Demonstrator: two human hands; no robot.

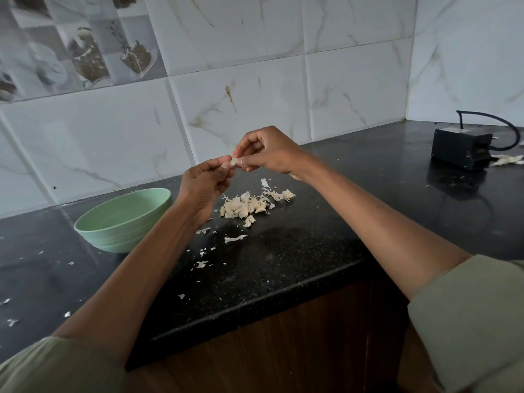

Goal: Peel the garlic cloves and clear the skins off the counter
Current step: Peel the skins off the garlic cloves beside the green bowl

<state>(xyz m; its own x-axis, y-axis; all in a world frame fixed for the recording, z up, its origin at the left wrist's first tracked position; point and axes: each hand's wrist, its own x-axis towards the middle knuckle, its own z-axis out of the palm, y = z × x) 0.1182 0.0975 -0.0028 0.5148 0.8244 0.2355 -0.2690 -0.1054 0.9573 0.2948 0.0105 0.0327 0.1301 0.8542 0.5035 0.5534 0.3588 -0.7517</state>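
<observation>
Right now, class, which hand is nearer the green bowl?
Left. The left hand is just right of the bowl, raised above the counter; the right hand is farther right.

Left hand (208,180) and right hand (266,154), fingertips pinched together

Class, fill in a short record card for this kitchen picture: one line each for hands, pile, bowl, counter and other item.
hands: left hand and right hand pinch one garlic clove above the counter
pile: garlic cloves and skins beneath the hands
bowl: green bowl, left of pile
counter: black counter, skin scraps scattered
other item: black box with cable, far right
</observation>
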